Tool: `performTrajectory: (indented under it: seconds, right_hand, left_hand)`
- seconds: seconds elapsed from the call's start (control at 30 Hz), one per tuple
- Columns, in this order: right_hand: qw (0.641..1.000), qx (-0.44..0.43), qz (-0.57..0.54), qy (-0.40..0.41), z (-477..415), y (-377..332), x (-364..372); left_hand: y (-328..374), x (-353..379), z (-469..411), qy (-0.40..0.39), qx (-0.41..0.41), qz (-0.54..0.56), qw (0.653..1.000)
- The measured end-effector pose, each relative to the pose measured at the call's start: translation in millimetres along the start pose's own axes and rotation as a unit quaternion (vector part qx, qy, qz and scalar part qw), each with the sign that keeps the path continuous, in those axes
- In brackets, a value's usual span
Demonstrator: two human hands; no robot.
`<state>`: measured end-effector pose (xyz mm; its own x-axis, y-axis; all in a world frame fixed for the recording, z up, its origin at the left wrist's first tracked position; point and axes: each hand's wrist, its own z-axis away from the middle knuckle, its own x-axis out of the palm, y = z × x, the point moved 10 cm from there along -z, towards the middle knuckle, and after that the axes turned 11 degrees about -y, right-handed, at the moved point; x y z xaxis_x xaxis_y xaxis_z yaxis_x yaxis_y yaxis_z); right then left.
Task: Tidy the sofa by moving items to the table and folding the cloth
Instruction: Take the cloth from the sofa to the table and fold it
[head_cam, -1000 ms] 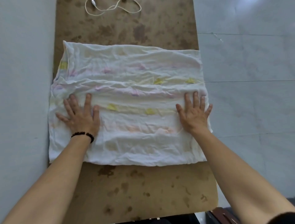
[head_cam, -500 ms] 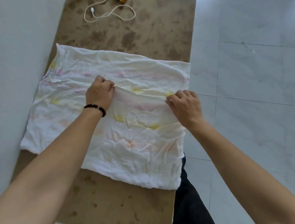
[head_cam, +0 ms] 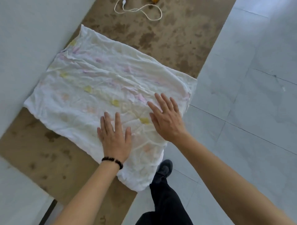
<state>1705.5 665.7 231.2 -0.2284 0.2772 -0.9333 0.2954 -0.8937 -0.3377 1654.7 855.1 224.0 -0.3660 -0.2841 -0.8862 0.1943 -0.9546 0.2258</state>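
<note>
a: how many cloths do you see?
b: one cloth (head_cam: 99, 90). it is white with pale yellow and pink marks and many wrinkles. it lies flat across the brown spotted bench (head_cam: 168, 41), and its right edge and near corner hang a little over the bench side, above the floor (head_cam: 249, 96)
a: and the hands?
b: two hands, both on the cloth near its near right part. the left hand (head_cam: 114, 138) lies palm down, its fingers (head_cam: 118, 122) straight and a little spread, pressing on the fabric. the right hand (head_cam: 165, 118) is just beside it, also palm down, fingers (head_cam: 162, 102) straight and spread on the cloth. no fingers pinch anything
a: other things?
b: one dark bead bracelet (head_cam: 112, 160) on the left wrist. one white cable (head_cam: 141, 11) in a loose loop at the far end of the bench, well apart from the cloth. one small orange thing (head_cam: 153, 1) beside it, cut by the picture edge, i cannot tell what it is. one dark shoe (head_cam: 165, 167) on the floor, near the hanging corner
</note>
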Motion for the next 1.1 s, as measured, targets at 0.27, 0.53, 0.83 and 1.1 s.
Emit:
performTrajectory:
  seconds: [0.27,0.53,0.83,1.1]
  right_hand:
    - [0.992,0.059,0.036,-0.103,6.9,29.1,42.7]
    - [0.992,0.052,0.029,-0.111,7.2,27.0,48.0]
    - [0.97,0.048,-0.236,0.022,72.8,120.2,49.2]
    - [0.891,0.164,-0.395,-0.153,16.9,224.6,75.4]
  left_hand:
    - [-30.0,76.7,85.3,-0.012,-0.113,-0.016,0.993]
    - [-31.3,71.5,85.2,0.062,-0.115,-0.011,0.991]
    - [-5.5,94.4,179.6,0.338,-0.141,0.148,0.919]
    - [28.2,220.6,200.9,0.343,-0.37,0.56,0.657]
